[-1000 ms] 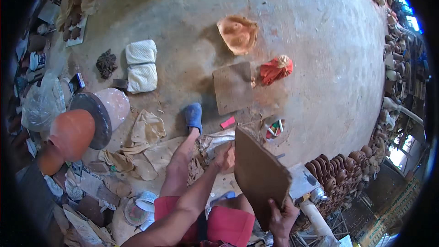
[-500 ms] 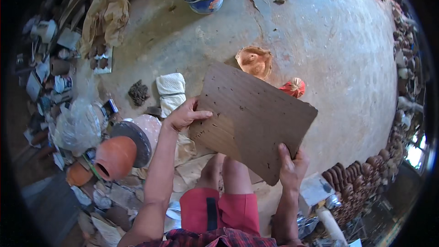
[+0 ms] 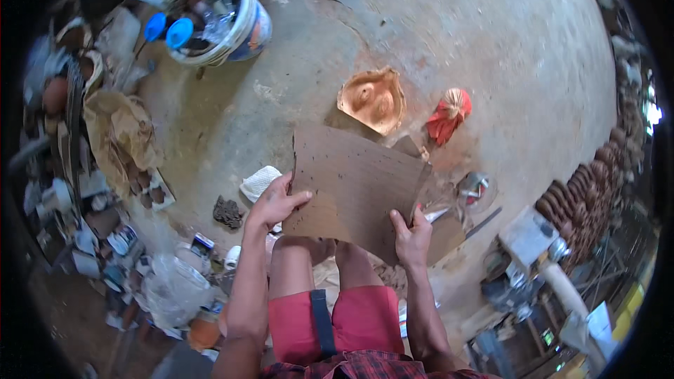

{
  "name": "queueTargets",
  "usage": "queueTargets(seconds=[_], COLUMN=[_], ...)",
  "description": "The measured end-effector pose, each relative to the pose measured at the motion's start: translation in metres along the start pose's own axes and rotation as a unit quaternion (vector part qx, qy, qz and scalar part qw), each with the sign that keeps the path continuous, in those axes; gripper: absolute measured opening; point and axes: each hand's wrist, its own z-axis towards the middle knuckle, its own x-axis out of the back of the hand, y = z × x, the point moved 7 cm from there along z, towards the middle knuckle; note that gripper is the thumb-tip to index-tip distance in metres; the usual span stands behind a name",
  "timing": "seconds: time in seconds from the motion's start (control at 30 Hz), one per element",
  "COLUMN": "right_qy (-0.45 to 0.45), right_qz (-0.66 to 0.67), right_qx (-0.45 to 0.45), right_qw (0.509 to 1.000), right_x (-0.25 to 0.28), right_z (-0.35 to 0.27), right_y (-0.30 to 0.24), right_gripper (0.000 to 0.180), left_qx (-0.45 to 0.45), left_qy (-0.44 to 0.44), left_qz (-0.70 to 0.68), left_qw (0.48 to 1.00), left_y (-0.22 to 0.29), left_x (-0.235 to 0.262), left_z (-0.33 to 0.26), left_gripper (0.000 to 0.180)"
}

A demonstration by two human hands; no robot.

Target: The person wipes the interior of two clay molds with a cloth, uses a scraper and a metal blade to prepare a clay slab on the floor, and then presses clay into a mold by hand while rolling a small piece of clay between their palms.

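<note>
1. The board [image 3: 354,193], a flat brown sheet, is held level above the person's knees, over the concrete floor [image 3: 491,42]. All places below are given relative to this board.
2. The left hand [image 3: 275,203] grips the board's near-left edge, thumb on top and fingers curled under. The right hand [image 3: 413,235] clamps the near-right edge, fingers wrapped around the rim.
3. Risk: both grips sit on the near side only, so the far edge is unsupported. The board could probably tip away and drop if either hand loosens.
4. Risk: the clay mask [image 3: 372,98] lies on the floor just beyond the far edge. A falling or lowered board could strike it and mar its surface.
5. Risk: the red cloth bundle [image 3: 448,116], beyond the far-right corner, and the small glass jar [image 3: 476,189], just right of the board, could be knocked over by a sideways swing.
6. Obstruction: a clear sheet [image 3: 439,200] lies at the board's right edge, near the right hand. Whether it touches the board cannot be told.
7. Left of the board lie a white cloth [image 3: 258,182] and a dark lump [image 3: 227,212], both near the left hand.
8. Far beyond the left corner stands a bucket [image 3: 246,24] crowded with bottles, well apart.
</note>
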Motion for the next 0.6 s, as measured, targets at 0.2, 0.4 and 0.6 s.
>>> queueTargets(seconds=[0.2,0.4,0.6], right_qy=[0.062,0.134,0.17], right_qz=[0.041,-0.014,-0.012], right_qx=[-0.082,-0.032,-0.019], right_qw=[0.994,0.99,0.985], right_x=[-0.035,-0.051,-0.065], right_z=[0.036,0.133,0.253], right_y=[0.041,0.105,0.184], right_gripper=[0.026,0.023,0.025], left_qx=[0.022,0.042,0.028], left_qy=[-0.058,-0.094,-0.11], left_qz=[0.103,0.182,0.177], left_qw=[0.993,0.978,0.978], left_y=[0.013,-0.006,-0.041], left_x=[0.018,0.011,0.0], left_z=[0.078,0.215,0.342], left_gripper=[0.052,0.049,0.044])
